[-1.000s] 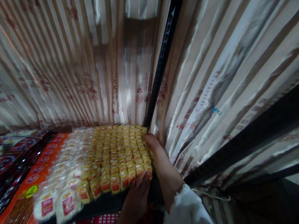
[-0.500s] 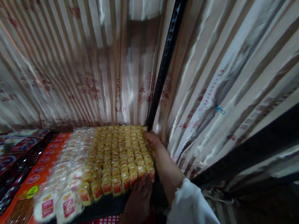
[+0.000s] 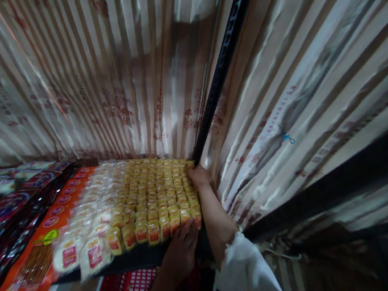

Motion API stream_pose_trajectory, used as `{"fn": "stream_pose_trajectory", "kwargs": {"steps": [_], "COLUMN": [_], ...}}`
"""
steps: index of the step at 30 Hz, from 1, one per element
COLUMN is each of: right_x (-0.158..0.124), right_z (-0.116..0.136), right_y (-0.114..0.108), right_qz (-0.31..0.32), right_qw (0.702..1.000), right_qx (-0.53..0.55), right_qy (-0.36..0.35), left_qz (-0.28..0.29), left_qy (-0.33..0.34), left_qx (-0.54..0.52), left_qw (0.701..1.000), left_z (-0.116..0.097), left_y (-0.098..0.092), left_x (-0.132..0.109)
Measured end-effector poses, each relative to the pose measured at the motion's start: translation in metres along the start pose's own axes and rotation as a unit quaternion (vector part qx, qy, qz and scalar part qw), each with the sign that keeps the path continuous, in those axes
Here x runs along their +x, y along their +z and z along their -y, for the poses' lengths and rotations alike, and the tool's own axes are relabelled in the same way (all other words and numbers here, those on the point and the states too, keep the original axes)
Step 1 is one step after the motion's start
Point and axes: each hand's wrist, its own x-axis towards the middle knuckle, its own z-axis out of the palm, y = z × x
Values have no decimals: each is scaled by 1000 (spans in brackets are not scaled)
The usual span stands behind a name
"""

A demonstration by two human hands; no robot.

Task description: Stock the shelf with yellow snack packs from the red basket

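Observation:
Tight rows of small yellow-wrapped snack packs (image 3: 159, 193) stand on a dark shelf (image 3: 138, 257). My left hand (image 3: 183, 245) lies against the front of the rightmost rows, its fingers stretched out over the pack faces. At the far right corner of the same block, my right hand (image 3: 201, 176) touches the side of the packs; most of its fingers are hidden. To the left of the yellow rows are clear-wrapped white round packs (image 3: 95, 256) with red labels, standing in lines.
Further left lie orange bags (image 3: 56, 210) with a stick-snack picture, then dark red shiny bags (image 3: 14, 218). A black perforated post (image 3: 220, 78) rises at the back corner. Striped sheeting (image 3: 124, 79) covers the walls. Below the shelf is a red basket (image 3: 137, 282).
The view has shifted slightly, so the shelf goods appear a little higher and further right. Both hands stay at the same places on the yellow packs.

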Motion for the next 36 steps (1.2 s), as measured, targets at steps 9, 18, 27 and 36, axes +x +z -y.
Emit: {"fn": "stream_pose_trajectory", "kwargs": {"steps": [9,18,27,36], "right_x": [-62,-67,-44,-50], "right_z": [-14,5,18,14], "right_y": [0,15,15,12], "right_qz": [11,84,111,79], "right_qw": [955,934,936,946], "right_qx": [-82,-243,-248,-232], "right_qy": [-283,-248,-222,-213], "left_qz": [50,40,12,-10], "left_qy": [-39,-32,-26,-31], "left_qx": [-62,-63,-24,-15], "left_qw": [996,997,999,999], "left_z": [-5,-4,-5,-5], "left_y": [-12,-13,-9,-4], "left_x": [4,4,1,0]}}
